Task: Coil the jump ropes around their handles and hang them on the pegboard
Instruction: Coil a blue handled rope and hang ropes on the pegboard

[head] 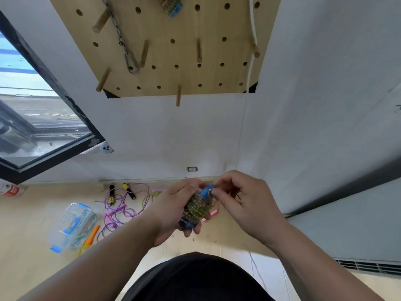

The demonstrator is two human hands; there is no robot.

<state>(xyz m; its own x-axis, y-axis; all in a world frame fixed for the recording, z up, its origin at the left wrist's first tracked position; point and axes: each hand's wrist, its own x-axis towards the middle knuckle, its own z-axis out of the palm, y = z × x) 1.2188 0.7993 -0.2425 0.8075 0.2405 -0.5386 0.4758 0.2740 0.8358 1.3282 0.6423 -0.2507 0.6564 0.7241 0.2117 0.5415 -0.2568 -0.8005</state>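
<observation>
Left hand (173,210), right hand (239,199) gripping one coiled rope (196,207), one hung rope (170,5)

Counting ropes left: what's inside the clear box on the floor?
Pale green cord shows through the clear box, trailing out its side. The blue piece may be lid or handle; beneath is hidden.

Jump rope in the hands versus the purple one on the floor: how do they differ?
The blue-handled jump rope is wound tightly round its handles; the purple jump rope sprawls in loose loops. The left hand grips the blue-handled one and the right hand pinches its top; the purple one lies untouched on the floor. Both are off the pegboard.
</observation>
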